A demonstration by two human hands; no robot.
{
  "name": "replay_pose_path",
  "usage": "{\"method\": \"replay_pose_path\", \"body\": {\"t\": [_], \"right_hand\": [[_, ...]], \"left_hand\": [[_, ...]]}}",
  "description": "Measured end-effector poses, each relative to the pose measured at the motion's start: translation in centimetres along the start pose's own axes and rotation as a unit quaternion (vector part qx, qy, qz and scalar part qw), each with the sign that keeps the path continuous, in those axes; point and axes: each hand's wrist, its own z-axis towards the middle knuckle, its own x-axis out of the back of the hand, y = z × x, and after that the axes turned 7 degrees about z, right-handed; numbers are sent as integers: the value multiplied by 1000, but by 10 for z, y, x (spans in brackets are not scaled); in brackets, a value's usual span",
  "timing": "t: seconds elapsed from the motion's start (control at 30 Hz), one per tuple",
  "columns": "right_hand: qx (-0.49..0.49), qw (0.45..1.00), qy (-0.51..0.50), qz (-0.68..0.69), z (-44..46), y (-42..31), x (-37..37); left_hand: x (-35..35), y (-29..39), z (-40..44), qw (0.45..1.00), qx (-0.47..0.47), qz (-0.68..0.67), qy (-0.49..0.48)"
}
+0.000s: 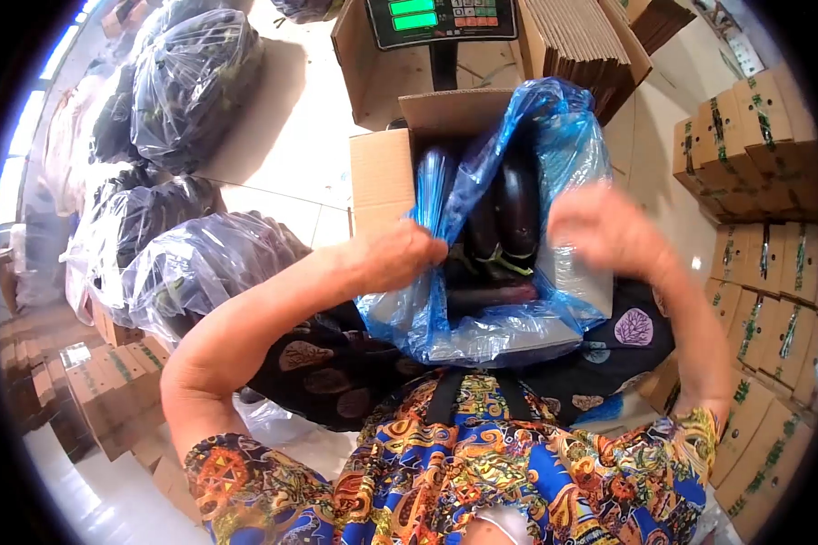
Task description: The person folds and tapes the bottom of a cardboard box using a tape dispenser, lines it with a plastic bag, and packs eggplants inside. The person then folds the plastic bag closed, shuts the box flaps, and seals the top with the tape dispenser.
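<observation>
My left hand (398, 254) is clamping bunched blue liner (434, 193), my right hand (604, 229) is looking too blurred to tell how its fingers stand, and a hard tug could be tearing that thin-looking liner around the eggplants (518, 211) lying inside the open carton (381, 180).

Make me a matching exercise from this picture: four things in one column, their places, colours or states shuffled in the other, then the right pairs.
Things:
1. left hand
2. eggplants
3. scale's display digits panel
4. clear plastic bags

Places, colours or states:
A. lit green
B. heaped on the picture's left side
C. closed on gathered blue plastic
D. lying in the open carton

Right pairs:
1-C
2-D
3-A
4-B
</observation>
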Motion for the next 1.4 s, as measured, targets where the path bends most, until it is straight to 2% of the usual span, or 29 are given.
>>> {"method": "replay_pose_path", "body": {"t": [0.03,0.07,0.13,0.17,0.23,0.27,0.3,0.33,0.37,0.43,0.47,0.5,0.53,0.6,0.7,0.8,0.83,0.93,0.97,1.0,1.03,1.07,1.13,1.17,1.4], "right_hand": [[-47,996,-69,-21,-16,-11,-20],[-93,985,-136,-41,-23,-18,-32],[-36,992,76,-93,-20,-15,-24],[-7,976,184,-118,-16,-12,-19],[-37,927,313,-203,9,8,1],[-89,901,316,-282,19,38,7],[-146,897,318,-270,31,65,9],[-175,886,336,-269,43,95,10],[-192,902,336,-190,53,96,17],[-184,915,315,-171,65,111,32],[-182,921,305,-159,66,117,33],[-147,935,308,-99,62,91,31],[-116,955,255,-98,49,70,32],[-55,984,142,-92,20,39,26],[1,960,147,-239,-17,12,-8],[-192,926,284,-161,-32,29,24],[-186,924,309,-126,-40,39,35],[-79,969,215,-87,-62,52,36],[-160,959,232,-23,-58,29,30],[-243,938,243,44,-54,4,21],[-268,925,270,-12,-51,-5,21],[-263,919,292,-17,-48,-4,23],[-256,905,339,-25,-42,6,20],[-257,914,314,-19,-42,28,20],[-301,861,278,302,-19,75,12]], "left_hand": [[-2,4,-5,1000,-2,-9,-16],[0,3,-9,999,28,-17,27],[14,8,-17,988,96,-35,112],[29,14,-20,989,142,11,44],[27,28,-22,989,133,-2,64],[25,35,-23,989,128,-7,77],[20,39,-24,988,116,7,105],[19,41,-24,983,142,-1,112],[18,41,-25,978,169,-11,118],[8,32,-33,969,197,3,152],[5,26,-39,968,225,-2,115],[3,20,-44,965,252,-7,76],[-1,15,-49,959,280,-13,37],[-13,12,-56,974,210,-62,52],[-17,21,-55,989,105,-92,50],[-15,26,-44,977,80,-85,177],[-18,24,-42,968,68,-119,211],[-7,45,-54,931,210,-285,91],[-14,51,-61,920,213,-313,100],[-18,57,-66,929,210,-280,115],[-21,61,-70,931,226,-262,118],[-23,63,-73,932,241,-245,118],[-27,59,-76,915,258,-294,102],[-31,56,-76,909,259,-311,95],[-50,59,-77,897,265,-347,72]]}}
